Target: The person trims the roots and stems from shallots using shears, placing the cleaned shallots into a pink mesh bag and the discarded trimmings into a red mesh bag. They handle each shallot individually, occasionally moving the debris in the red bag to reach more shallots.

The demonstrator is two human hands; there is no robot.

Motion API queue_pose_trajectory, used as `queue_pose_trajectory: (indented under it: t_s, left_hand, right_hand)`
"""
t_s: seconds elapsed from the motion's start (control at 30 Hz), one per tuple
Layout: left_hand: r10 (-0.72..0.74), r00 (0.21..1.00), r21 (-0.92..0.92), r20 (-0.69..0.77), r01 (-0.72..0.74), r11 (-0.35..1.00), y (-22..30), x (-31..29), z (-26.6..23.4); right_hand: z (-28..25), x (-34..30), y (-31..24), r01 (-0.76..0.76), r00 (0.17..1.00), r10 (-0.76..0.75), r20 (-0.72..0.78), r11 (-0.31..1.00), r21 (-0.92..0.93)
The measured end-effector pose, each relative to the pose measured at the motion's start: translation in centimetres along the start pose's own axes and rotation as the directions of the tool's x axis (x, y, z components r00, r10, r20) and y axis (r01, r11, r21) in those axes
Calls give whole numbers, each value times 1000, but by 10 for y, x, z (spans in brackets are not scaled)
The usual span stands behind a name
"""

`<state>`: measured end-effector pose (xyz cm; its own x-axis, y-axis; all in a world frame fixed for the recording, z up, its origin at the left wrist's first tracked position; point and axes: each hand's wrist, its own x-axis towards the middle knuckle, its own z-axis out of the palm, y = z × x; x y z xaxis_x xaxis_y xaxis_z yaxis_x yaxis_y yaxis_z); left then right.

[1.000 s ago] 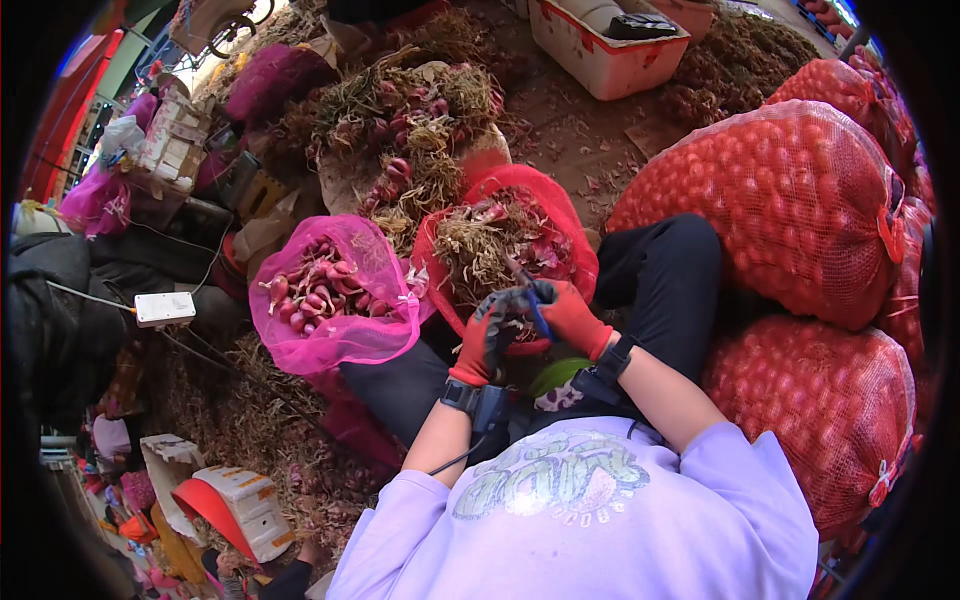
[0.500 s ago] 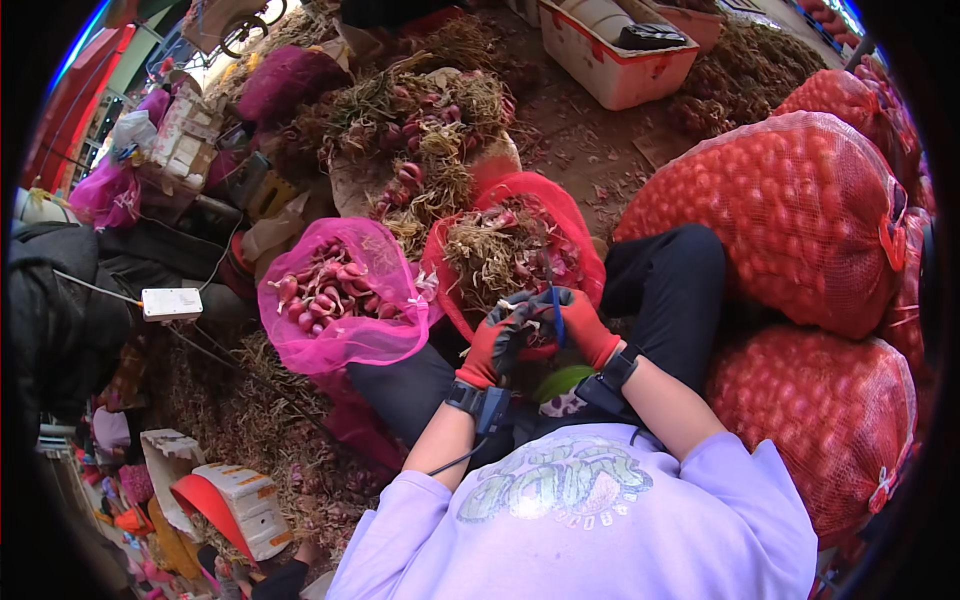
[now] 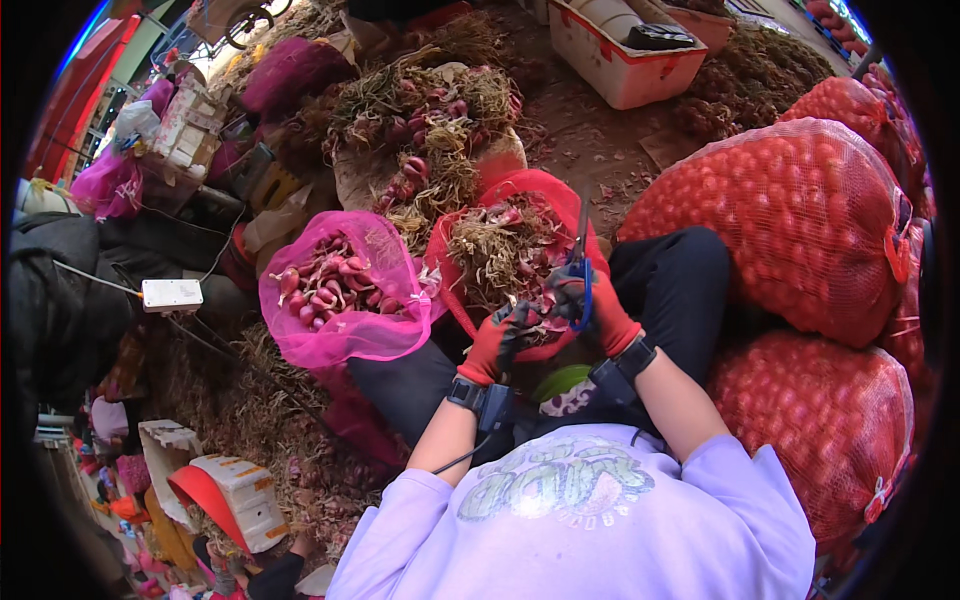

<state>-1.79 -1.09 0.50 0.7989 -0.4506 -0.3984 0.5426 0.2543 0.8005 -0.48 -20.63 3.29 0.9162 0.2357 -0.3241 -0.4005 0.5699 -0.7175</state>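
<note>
Head view: scissors (image 3: 579, 266) (blue-handled) lengthwise, blades (image 3: 582, 222) forward.

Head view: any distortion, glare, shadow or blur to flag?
Head view: black corners, edges bowing near the rim; bright light washes out patches at upper left; deep shadow between the red sacks; scissors and right hand readable, perhaps slightly soft.

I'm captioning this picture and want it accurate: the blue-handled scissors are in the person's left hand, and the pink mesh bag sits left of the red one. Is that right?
Not quite: the head view shows the blue-handled scissors in the right hand. The rest stands.
</note>
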Motion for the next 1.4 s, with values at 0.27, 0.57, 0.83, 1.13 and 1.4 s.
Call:
queue_pose_trajectory:
  t_s: [0.27, 0.57, 0.83, 1.13, 1.4]
  left_hand:
    - [110, 992, -261, 65, -89, 961, 19, -6, 1]
    - [501, 692, 205, -519, -468, 859, 140, -70, -132]
    - [256, 966, 371, 21, -245, 896, 128, -59, -15]
    - [116, 984, 523, 132, -169, 835, 78, -30, 21]
    - [146, 987, 167, 71, -156, 974, 47, -22, 13]
  right_hand:
    - [-14, 4, 16, -18, 997, 56, 57, 853, -522]
    - [-30, -3, 12, -97, 995, 93, -27, 936, -339]
    - [39, -5, -15, -193, 945, 211, 250, 977, -94]
    - [25, -5, -9, 263, 936, -35, 350, 730, -631]
    - [29, 8, -23, 316, 932, -107, 346, 706, -634]
